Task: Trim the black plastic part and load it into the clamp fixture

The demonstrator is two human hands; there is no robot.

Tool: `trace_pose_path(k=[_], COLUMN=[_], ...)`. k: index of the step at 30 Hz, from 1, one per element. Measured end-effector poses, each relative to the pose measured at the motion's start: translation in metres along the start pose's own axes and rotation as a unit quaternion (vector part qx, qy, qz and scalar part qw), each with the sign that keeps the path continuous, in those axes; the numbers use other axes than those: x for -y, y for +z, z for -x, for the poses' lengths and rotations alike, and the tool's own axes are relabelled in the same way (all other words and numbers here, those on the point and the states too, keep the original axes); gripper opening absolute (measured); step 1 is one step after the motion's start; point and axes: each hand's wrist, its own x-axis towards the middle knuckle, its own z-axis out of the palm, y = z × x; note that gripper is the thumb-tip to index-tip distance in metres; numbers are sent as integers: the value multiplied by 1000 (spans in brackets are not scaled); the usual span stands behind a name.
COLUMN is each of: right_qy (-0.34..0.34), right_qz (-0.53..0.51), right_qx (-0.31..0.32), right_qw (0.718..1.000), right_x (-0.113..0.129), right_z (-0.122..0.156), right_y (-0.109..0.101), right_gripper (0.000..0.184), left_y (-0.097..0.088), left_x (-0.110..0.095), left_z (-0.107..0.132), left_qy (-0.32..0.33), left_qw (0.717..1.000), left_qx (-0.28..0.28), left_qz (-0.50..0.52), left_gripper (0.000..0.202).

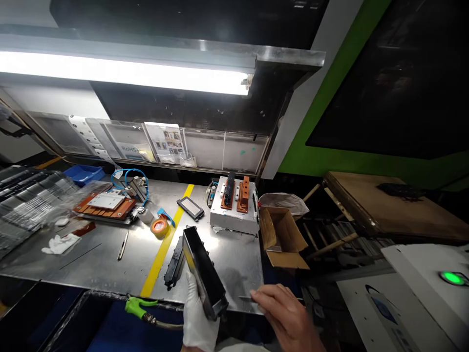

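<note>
a gloved left hand (198, 313) grips the near end of a long black panel (203, 271), tilted up over the front edge of a steel workbench (234, 254). the bare right hand (286, 313), just beside it, pinches a thin metal tool (246, 297) pointed at the panel's lower end. a black frame strip (174, 264) lies alongside, near a yellow line (164, 252) and a roll of orange tape (160, 227).

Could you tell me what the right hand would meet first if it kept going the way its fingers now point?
Probably the long black part held in the gloved left hand; the right hand points left toward its lower end, though depth is unclear.
</note>
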Motion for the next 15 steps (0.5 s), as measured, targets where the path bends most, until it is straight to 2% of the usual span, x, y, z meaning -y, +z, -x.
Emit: trace_pose_path(k=[3, 7, 11, 15], right_qy=[-34, -41, -29, -31], right_qz=[9, 27, 36, 35], right_qx=[15, 8, 15, 13], right_qw=[999, 999, 999, 999], right_x=[19, 21, 23, 28], right_z=[-8, -10, -9, -12], right_y=[-3, 1, 4, 5], right_gripper=[33, 28, 26, 24], left_y=[6, 10, 10, 12], left_x=[-2, -4, -6, -13], left_z=[2, 6, 12, 22], left_qy=[-38, -43, -109, -139], left_qw=[998, 993, 966, 929], left_qx=[24, 34, 49, 73], left_qz=[34, 107, 230, 336], left_gripper=[89, 83, 63, 46])
